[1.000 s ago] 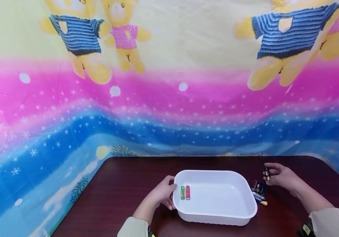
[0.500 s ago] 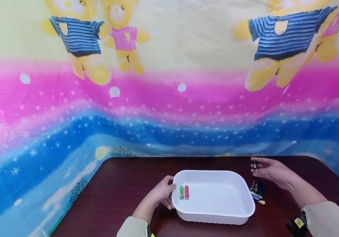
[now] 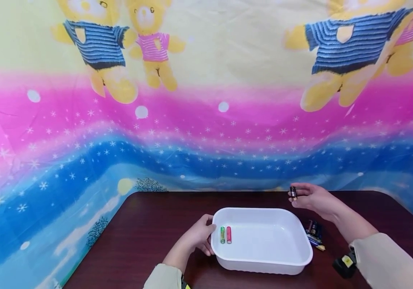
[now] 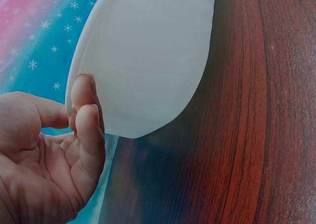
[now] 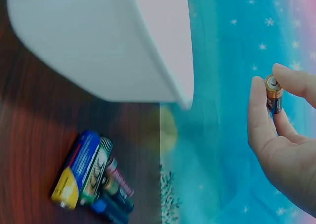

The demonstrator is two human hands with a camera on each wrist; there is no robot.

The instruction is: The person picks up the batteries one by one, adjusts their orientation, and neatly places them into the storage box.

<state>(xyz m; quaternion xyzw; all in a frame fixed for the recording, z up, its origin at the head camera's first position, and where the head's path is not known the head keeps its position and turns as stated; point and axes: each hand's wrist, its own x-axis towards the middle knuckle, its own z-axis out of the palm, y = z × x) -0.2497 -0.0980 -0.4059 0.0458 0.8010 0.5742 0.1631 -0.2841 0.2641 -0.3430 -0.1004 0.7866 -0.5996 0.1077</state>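
Observation:
A white rectangular tub (image 3: 264,267) stands on the dark wooden table. Inside, near its left wall, a green battery (image 3: 222,235) and a red battery (image 3: 229,235) lie side by side. My left hand (image 3: 200,235) grips the tub's left rim, thumb over the edge and fingers against the outer wall, as the left wrist view also shows. Above the table, behind the tub's far right corner, my right hand (image 3: 312,198) pinches a black and copper battery (image 5: 274,94) between thumb and fingers. A pile of several batteries (image 3: 314,235) lies close to the tub's right side.
The reddish-brown table (image 3: 148,224) has rounded far corners. Behind it hangs a cloth backdrop (image 3: 192,132) printed with bears and snowflakes. In the right wrist view, a larger blue and yellow battery (image 5: 79,167) lies at one edge of the pile.
My right hand has moved left and upward with the battery, from beside the pile to behind the tub's far right corner. The left hand keeps its grip on the rim.

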